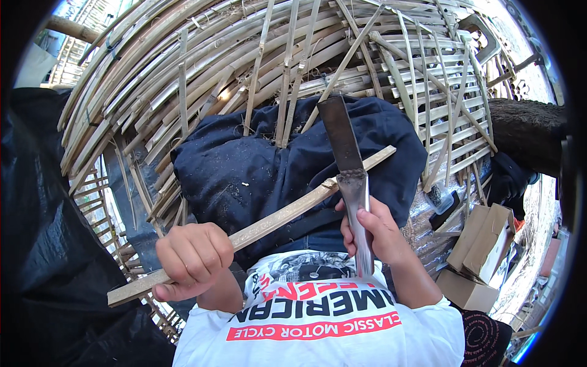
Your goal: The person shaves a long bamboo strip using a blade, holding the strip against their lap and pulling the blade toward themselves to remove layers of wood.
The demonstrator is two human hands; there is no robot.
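My left hand (194,260) is closed in a fist around a long bamboo strip (278,215), near its lower-left end. The strip slants up to the right across my lap. In my right hand (376,229) is a machete (340,137) with a broad dark blade and a shiny metal handle, its tip pointing away from me. Where the blade meets the handle, the machete crosses over the strip near its far end. Whether the edge bites into the bamboo, I cannot tell. Dark cloth (244,159) covers my legs beneath both.
Bundled bamboo strips (202,55) lie ahead, with loose ones leaning on the cloth. A bamboo lattice (443,104) spreads at far right, near a thick log (526,129). Cardboard boxes (480,244) stand at right. Black sheeting (43,214) hangs at left.
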